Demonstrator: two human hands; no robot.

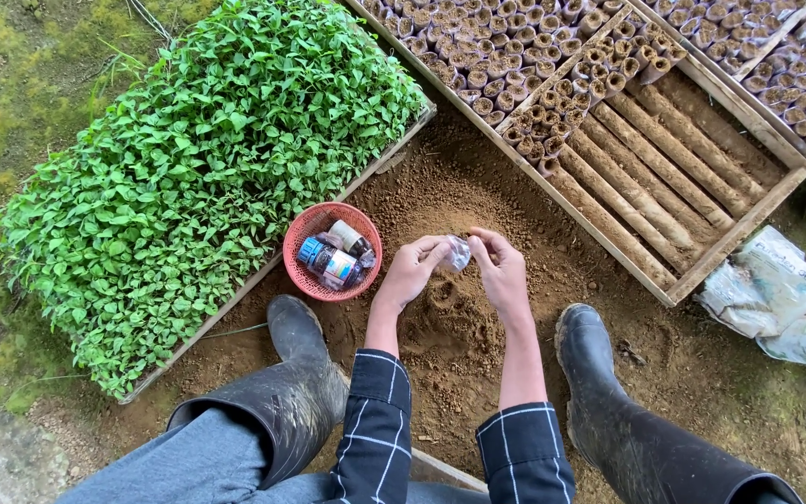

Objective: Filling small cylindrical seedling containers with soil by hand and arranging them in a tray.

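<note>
Far left, mossy green ground [11, 103], then a long wooden tray packed with leafy green seedlings [198, 177], running diagonally. Just beside its lower edge, a round red plastic mesh basket [302, 245] on the brown soil, holding small bottles with a blue-capped one [328, 263] on top. Below it, the person's left black rubber boot [296, 373], muddy, planted on the soil; grey trouser leg above. Centre: loose mound of brown sifted soil [450, 308] between the boots. Left hand [412, 271] and right hand [501, 271] raised together over the mound, dark checked sleeves pushed up, both pinching a small clear plastic bag [457, 252] between fingertips, one hand on each side; bag is off the ground, above the soil pile. Right of the hands, the right black rubber boot [599, 373]. Upper right, a wooden slatted frame [739, 229] partly filled with rows of small soil-filled nursery tubes [534, 65], upright and tightly packed; bare soil-caked slats in its lower part. Far right edge, crumpled white plastic sacks [776, 289] lying on the ground.
</note>
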